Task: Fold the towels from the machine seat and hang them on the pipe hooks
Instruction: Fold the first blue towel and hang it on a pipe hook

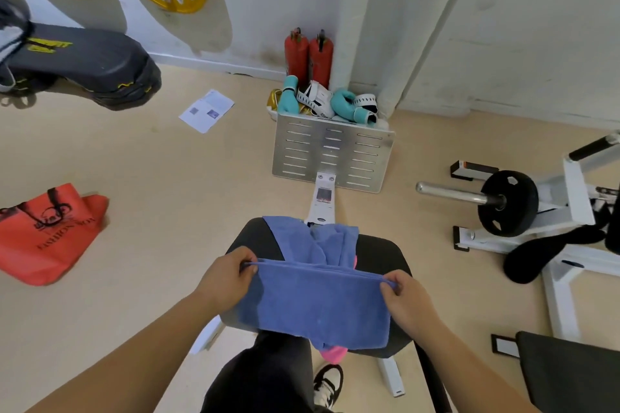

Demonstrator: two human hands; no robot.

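Note:
A blue towel [315,305] hangs doubled over in front of me, above the black machine seat [379,253]. My left hand [226,280] pinches its upper left corner and my right hand [407,300] pinches its upper right corner, so the top edge is stretched straight between them. A second blue towel [315,238] lies crumpled on the far part of the seat. A pink towel [333,353] peeks out under the held towel at the seat's near edge. No pipe hooks are in view.
A metal footplate [332,152] stands beyond the seat, with boxing gloves [322,100] and two red extinguishers [308,57] behind it. A red bag [47,235] lies on the floor at left. A weight machine with a black plate [508,203] is at right.

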